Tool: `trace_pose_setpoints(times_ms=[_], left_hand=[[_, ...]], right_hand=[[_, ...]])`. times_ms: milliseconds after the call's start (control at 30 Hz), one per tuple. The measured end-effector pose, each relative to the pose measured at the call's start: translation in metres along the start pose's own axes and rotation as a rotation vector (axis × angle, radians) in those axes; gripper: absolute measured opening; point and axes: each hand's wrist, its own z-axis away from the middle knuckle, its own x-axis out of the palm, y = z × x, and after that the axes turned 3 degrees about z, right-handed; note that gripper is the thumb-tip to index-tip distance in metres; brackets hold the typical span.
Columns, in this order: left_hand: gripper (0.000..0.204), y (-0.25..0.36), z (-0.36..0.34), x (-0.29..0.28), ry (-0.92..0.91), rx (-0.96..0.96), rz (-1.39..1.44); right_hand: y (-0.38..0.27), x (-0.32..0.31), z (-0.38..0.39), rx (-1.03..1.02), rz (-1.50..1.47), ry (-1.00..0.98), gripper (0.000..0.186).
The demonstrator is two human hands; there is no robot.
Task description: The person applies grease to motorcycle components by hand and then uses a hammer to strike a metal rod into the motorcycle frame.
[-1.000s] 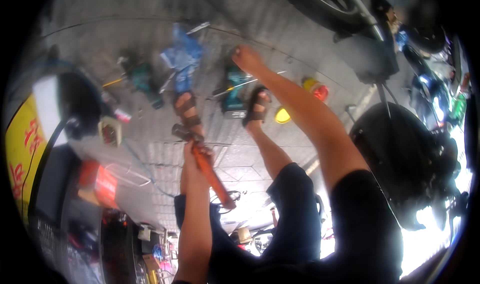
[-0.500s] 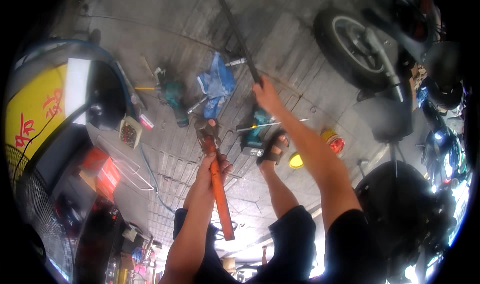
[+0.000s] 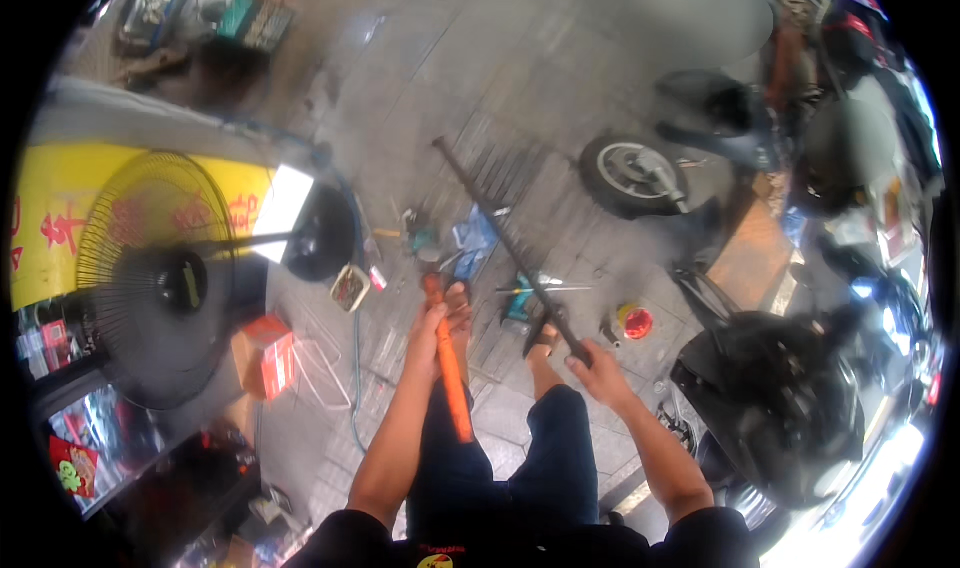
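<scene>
My left hand (image 3: 432, 333) is closed round the orange handle of what looks like a pipe wrench (image 3: 455, 393), its head pointing away from me and blurred. In my right hand (image 3: 600, 373) is the near end of a long dark metal bar (image 3: 510, 250), which slants up to the far left above the floor. Beneath the bar lie a teal power tool (image 3: 517, 306) and a thin screwdriver-like rod (image 3: 565, 288). A crumpled blue cloth (image 3: 474, 238) lies beyond the wrench, beside another teal power tool (image 3: 422, 238).
A standing fan (image 3: 180, 278) and an orange-red box (image 3: 263, 356) are at left, near a tray of small parts (image 3: 350, 288). At right are a motorcycle wheel (image 3: 630, 173), a red-and-yellow can (image 3: 635, 321) and a large black motorcycle part (image 3: 780, 398). A hose (image 3: 357, 368) crosses the floor.
My right hand has come down and nearer to me, bringing the bar lower. The wrench stays in my left hand. The view has shifted, showing more of the fan and the far floor.
</scene>
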Motion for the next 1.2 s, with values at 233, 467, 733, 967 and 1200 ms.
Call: trace_pose_setpoints(times_ms=[233, 467, 733, 967, 1200], left_hand=[[0.034, 0.077, 0.137, 0.114, -0.121, 0.494, -0.319], [0.088, 0.08, 0.261, 0.201, -0.668, 0.809, -0.57], [0.027, 0.02, 0.357, 0.204, -0.917, 0.835, -0.882], [0.027, -0.076, 0.433, 0.244, -1.367, 0.996, -1.19], [0.025, -0.202, 0.485, 0.327, -1.485, 1.132, -1.223]], right_hand=[[-0.084, -0.032, 0.118, -0.496, -0.064, 0.115, 0.052], [-0.125, 0.02, 0.149, -0.722, -0.194, 0.775, 0.029], [-0.07, 0.06, 0.284, -0.553, -0.012, 0.809, 0.033], [-0.041, 0.043, 0.416, -0.786, -0.984, 0.731, 0.06], [0.076, -0.005, 0.481, -0.977, -1.699, 1.122, 0.04]])
